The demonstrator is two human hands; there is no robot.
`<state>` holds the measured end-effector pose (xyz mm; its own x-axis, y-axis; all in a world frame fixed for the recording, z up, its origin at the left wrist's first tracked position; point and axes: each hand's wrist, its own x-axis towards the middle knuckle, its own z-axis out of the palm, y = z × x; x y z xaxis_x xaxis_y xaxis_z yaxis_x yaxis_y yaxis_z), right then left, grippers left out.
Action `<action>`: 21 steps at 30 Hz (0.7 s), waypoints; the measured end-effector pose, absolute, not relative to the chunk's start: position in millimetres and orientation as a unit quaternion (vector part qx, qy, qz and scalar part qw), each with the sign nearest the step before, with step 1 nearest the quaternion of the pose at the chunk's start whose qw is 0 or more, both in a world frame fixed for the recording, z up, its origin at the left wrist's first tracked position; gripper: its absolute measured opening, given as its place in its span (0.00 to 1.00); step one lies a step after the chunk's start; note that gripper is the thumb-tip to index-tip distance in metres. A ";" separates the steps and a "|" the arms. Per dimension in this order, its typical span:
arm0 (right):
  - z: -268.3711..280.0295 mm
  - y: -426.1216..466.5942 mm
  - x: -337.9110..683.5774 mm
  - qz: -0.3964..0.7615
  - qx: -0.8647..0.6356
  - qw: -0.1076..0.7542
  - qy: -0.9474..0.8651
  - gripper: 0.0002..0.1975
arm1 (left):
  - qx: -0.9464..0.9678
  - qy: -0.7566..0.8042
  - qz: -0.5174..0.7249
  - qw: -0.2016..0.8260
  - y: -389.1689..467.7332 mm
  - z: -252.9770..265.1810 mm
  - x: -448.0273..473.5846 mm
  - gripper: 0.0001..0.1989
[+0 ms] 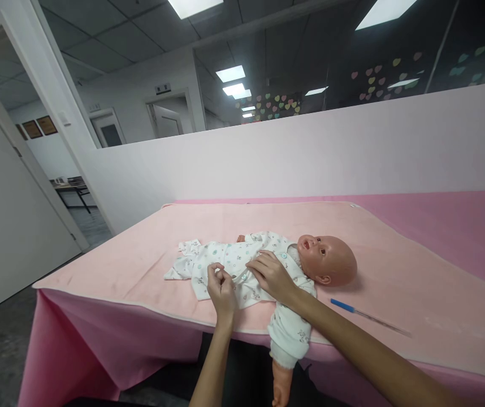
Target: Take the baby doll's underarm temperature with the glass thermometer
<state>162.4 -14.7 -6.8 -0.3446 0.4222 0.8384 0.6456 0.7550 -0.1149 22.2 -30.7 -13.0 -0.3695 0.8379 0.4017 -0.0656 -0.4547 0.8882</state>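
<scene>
A baby doll (329, 261) lies on its back with its head to the right, dressed in a white printed baby shirt (257, 294) and matching trousers (204, 257). At the shirt's front, my right hand (272, 277) has its fingers closed on the cloth near the opening. My left hand (222, 291) is closed in a pinch over the lower part of the shirt; what sits between its fingertips is hidden. A round snap (284, 256) shows at the chest. The doll's near arm (282, 379) hangs over the table's front edge.
A thin rod with a blue handle (342, 305) lies right of the doll, beside my right forearm. A peach blanket (128, 254) covers the table over a pink cloth (450, 232). Behind stands a white half wall (310, 158) with glass above. A door (9, 209) is at left.
</scene>
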 end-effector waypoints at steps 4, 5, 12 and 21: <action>-6.3 -15.2 162.5 -0.118 -0.331 0.466 -0.812 0.08 | 0.425 0.406 0.739 0.330 -31.7 -10.5 21.5 0.09; -6.1 -15.3 162.5 -0.118 -0.331 0.465 -0.813 0.08 | 0.419 0.409 0.741 0.330 -31.9 -10.1 21.1 0.09; -8.4 -12.3 164.2 -0.116 -0.356 0.488 -0.788 0.08 | 0.333 0.462 0.762 0.309 -28.7 -13.7 12.7 0.09; -8.9 -13.3 164.5 -0.115 -0.394 0.494 -0.766 0.07 | 0.450 0.492 0.730 0.149 -29.0 -13.0 14.4 0.07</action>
<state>164.5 -13.3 -8.9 -0.2009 0.4899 0.8483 0.7179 0.6628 -0.2128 14.4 -29.0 -13.0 -0.5512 0.6607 0.5096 0.2242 -0.4710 0.8532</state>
